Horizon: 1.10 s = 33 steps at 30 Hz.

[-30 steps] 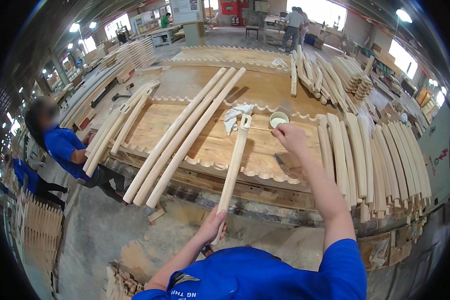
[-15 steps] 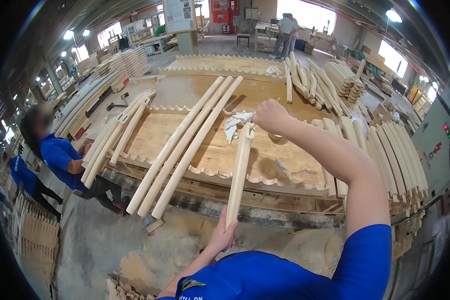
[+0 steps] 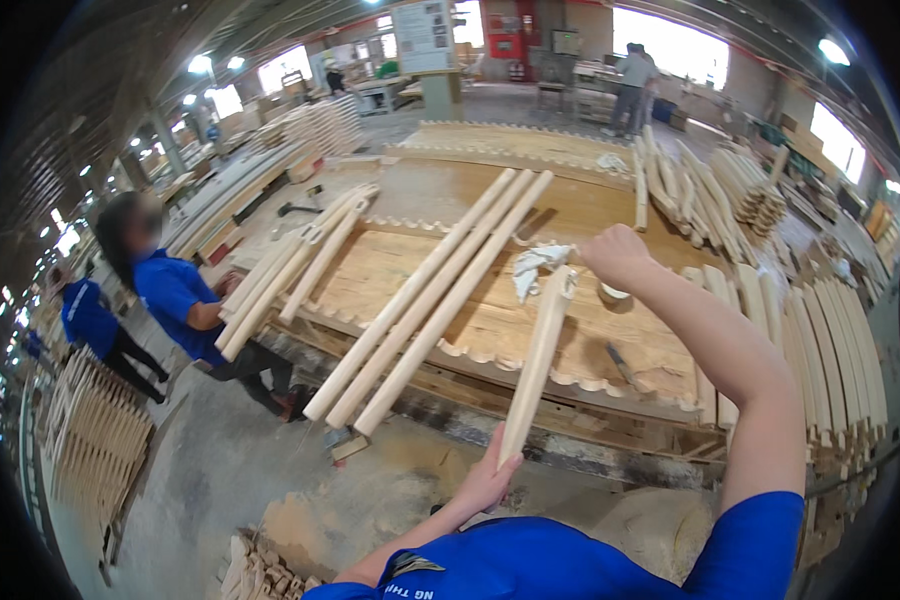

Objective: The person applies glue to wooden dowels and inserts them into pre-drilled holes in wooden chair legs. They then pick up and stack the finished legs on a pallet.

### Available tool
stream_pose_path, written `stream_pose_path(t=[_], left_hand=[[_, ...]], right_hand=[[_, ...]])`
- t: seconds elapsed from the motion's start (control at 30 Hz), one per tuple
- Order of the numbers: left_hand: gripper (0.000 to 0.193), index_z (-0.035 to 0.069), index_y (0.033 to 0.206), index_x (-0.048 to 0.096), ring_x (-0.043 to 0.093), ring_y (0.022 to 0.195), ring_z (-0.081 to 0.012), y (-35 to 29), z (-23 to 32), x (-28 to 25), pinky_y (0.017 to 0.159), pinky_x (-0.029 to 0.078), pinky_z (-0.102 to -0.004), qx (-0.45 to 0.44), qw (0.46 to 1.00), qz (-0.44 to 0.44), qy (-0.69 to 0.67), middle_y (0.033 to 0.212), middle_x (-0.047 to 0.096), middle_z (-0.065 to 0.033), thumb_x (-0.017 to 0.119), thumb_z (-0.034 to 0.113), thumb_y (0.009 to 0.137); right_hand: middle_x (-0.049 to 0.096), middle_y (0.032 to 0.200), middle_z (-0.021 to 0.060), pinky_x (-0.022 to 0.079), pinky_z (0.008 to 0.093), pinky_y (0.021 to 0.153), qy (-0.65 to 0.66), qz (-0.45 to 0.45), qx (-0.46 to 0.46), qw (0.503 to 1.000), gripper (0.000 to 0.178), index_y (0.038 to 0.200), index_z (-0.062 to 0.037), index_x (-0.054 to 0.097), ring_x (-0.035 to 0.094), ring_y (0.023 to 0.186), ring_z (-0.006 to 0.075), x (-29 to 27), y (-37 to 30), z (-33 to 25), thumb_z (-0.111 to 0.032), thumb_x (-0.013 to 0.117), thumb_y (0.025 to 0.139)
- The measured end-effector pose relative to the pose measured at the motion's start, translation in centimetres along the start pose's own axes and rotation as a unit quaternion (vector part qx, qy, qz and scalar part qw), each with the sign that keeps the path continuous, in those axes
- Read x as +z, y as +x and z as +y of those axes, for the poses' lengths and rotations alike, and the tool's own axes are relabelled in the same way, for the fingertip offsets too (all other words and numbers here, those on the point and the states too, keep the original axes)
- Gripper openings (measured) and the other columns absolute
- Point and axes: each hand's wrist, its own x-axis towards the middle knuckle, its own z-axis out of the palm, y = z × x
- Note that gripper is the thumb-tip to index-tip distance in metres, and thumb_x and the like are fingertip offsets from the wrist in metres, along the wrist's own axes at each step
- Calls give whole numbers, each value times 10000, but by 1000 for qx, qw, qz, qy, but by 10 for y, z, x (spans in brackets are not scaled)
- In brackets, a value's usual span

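My left hand (image 3: pixel 492 478) is wrapped round the lower end of a pale wooden rail (image 3: pixel 535 365), which slants up and away over the workbench's front edge. At the rail's far end, which has a dark slot or hole, my right hand (image 3: pixel 618 256) is closed. Whatever its fingers hold is hidden. Just below my right wrist sits a small round pot (image 3: pixel 613 295), partly covered by the forearm. A crumpled white cloth (image 3: pixel 538 268) lies left of the rail's far end. On the bench to the right rests a thin tool with a dark handle (image 3: pixel 622 365).
Three long wooden poles (image 3: pixel 440 290) cross the scalloped-edge bench (image 3: pixel 590 335) on the left. Curved rails (image 3: pixel 835 350) stand in rows at right. A co-worker in blue (image 3: pixel 175 290) stands at left near more rails (image 3: pixel 300 260). Loose wooden pieces (image 3: pixel 680 195) are piled behind.
The whole view has swung left, so the scene sits farther right in the picture. Both hands keep nearly the same places on and by the rail.
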Motion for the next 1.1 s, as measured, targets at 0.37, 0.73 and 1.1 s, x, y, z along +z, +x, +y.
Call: stream_pose_path(t=[0.37, 0.73, 1.1], left_hand=[[676, 204, 1475, 30, 500, 455, -128, -3, -7, -1, 417, 451, -279, -19, 996, -12, -81, 882, 556, -126, 449, 289, 952], [639, 173, 1471, 20, 460, 436, -128, -5, 9, 0, 398, 416, -270, 4, 991, -42, -128, 688, 477, -64, 412, 225, 969], [640, 193, 1472, 18, 469, 449, -132, -2, 3, -5, 403, 423, -274, -35, 979, -65, -191, 656, 473, -60, 416, 218, 972]], right_hand=[[666, 771, 107, 496, 404, 663, 146, -20, 106, 983, 250, 793, -129, 678, 651, 758, 281, 4, -37, 26, -339, 553, 844], [662, 803, 118, 477, 409, 670, 474, 80, 296, 825, 336, 902, -107, 674, 627, 763, 305, 103, -72, -5, -407, 532, 854], [646, 750, 86, 470, 408, 618, 415, 237, 358, 802, 263, 808, -112, 653, 619, 720, 292, 120, -72, -41, -361, 575, 839]])
